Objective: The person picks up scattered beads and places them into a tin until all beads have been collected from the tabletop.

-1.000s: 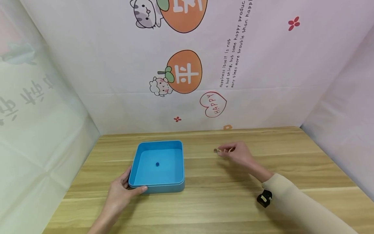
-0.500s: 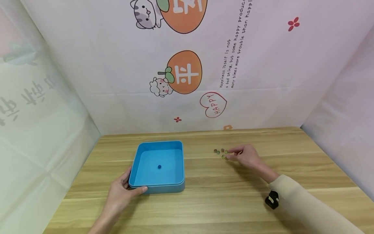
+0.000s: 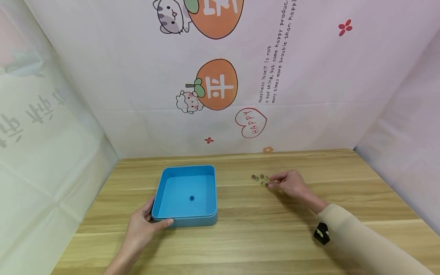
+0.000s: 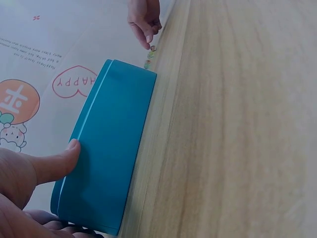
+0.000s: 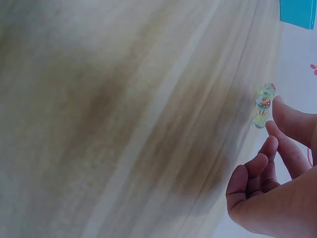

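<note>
In the head view a square blue plastic box stands on the table, with one dark blue bead or marble on its floor. My left hand holds the box's near left corner, thumb along the front wall and fingers at the left side, as the left wrist view also shows. Several small clear marbles with coloured swirls lie loosely grouped on the wood right of the box. My right hand is beside them, thumb and forefinger apart, tips at the two nearest marbles. Contact is too small to tell.
The wooden table ends at the back against a printed white cloth. Cloth also hangs at the left and right sides. A black device sits at the right sleeve's cuff.
My right hand has drawn back slightly to the right, and several marbles now show on the table. The dark blue one in the box has rolled right and nearer. The left hand stays put.
</note>
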`<act>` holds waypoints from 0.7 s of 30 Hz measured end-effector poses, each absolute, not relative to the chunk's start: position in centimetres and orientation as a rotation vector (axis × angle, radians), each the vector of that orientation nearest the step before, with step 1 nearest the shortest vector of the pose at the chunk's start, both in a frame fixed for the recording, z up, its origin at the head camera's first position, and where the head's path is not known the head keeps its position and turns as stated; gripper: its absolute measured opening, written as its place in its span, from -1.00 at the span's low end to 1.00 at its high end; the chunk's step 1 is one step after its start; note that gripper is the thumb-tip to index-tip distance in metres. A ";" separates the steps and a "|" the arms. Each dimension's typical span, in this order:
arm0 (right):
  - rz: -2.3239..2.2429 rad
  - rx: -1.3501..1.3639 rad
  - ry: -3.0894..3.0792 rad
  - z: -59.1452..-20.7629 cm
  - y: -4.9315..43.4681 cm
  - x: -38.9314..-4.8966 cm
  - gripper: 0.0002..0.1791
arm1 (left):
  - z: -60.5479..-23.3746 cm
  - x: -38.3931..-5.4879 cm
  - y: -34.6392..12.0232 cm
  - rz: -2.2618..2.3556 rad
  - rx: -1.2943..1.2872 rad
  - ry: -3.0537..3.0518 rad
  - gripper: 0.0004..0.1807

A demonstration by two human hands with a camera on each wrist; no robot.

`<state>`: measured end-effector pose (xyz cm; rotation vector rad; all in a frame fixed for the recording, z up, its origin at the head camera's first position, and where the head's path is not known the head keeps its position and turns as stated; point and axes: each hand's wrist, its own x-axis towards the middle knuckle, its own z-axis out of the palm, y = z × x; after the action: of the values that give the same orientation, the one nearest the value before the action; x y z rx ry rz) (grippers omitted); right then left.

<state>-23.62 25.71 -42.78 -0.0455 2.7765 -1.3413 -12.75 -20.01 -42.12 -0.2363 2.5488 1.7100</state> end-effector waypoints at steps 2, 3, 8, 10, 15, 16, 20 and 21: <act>-1.332 -0.052 2.782 -42.8 25.7 -23.6 -0.69 | -42.1 -12.8 -20.0 1.709 -0.234 2.549 0.23; -1.327 -0.055 2.782 -42.8 25.7 -23.7 -0.69 | -42.1 -12.8 -20.0 1.710 -0.234 2.547 0.23; -1.302 -0.056 2.778 -42.8 25.7 -23.7 -0.70 | -42.1 -12.8 -20.0 1.714 -0.239 2.534 0.23; -1.292 -0.060 2.777 -42.8 25.7 -23.8 -0.70 | -42.1 -12.7 -20.0 1.713 -0.241 2.534 0.23; -1.248 -0.090 2.782 -42.6 25.7 -23.8 -0.69 | -42.1 -12.7 -20.0 1.709 -0.241 2.538 0.23; -1.240 -0.097 2.783 -42.6 25.7 -23.9 -0.69 | -42.1 -12.7 -20.0 1.711 -0.241 2.537 0.23; -1.215 -0.118 2.793 -42.7 25.7 -24.0 -0.73 | -42.1 -12.7 -20.0 1.715 -0.237 2.541 0.22; -1.209 -0.124 2.797 -42.8 25.7 -24.0 -0.74 | -42.1 -12.7 -20.0 1.715 -0.235 2.543 0.22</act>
<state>-24.01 25.67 -42.78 -0.1238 2.7968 -1.2087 -12.73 -19.98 -42.12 -0.2352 2.5425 1.7146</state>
